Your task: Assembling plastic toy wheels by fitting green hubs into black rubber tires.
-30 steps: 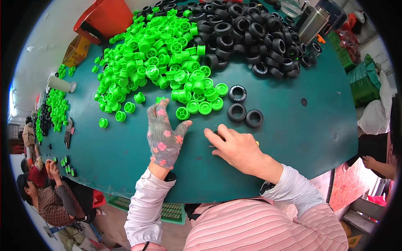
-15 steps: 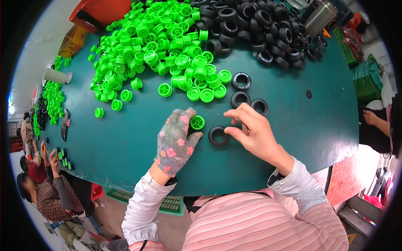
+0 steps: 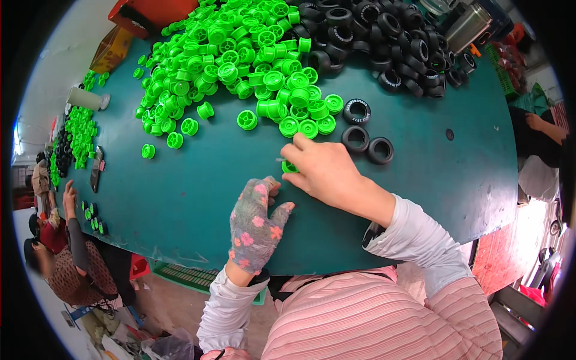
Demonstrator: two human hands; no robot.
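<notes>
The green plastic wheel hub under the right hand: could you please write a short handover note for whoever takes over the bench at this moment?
Right hand: bare, fingers closed over a green plastic wheel hub on the teal tabletop; whether a tyre is on it cannot be seen.
Left hand: in a floral fabric glove, resting open just beside it, holding nothing.
Supplies: pile of loose green hubs ahead, heap of black rubber tyres behind it, three single tyres near the right hand.
Done: no finished wheels visible close by.
Left: both piles are large.
</notes>
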